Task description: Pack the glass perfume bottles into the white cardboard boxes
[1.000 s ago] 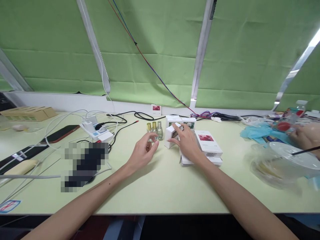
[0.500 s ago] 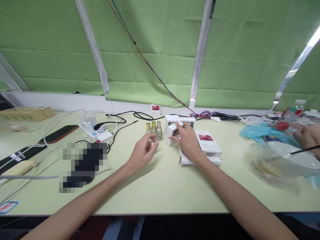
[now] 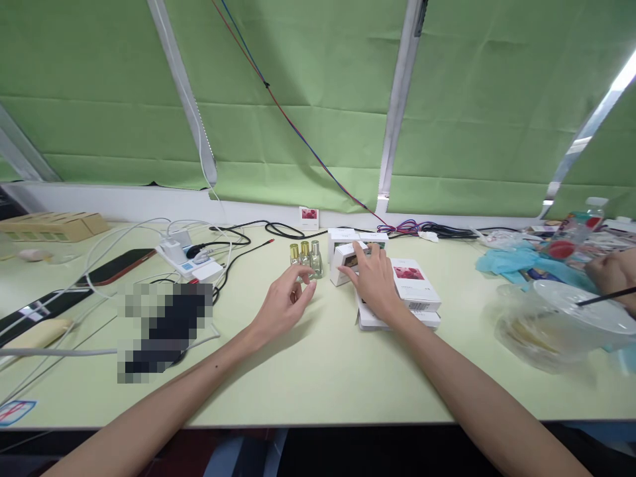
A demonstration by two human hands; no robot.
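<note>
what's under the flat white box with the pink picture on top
The flat white box with the pink picture lies on another flat white box. The right hand covers their left ends, so anything there stays hidden.

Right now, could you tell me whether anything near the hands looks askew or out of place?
The small white box under the right hand sits tilted beside the three upright bottles; nothing looks spilled.

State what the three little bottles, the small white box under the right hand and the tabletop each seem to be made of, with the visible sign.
Little bottles: probably clear glass, see-through bodies; caps look like shiny gold metal or plated plastic.
Small white box under the right hand: printed card, with sharp folded edges and a matt face.
Tabletop: smooth pale green laminate, seemingly, with a faint sheen.
</note>
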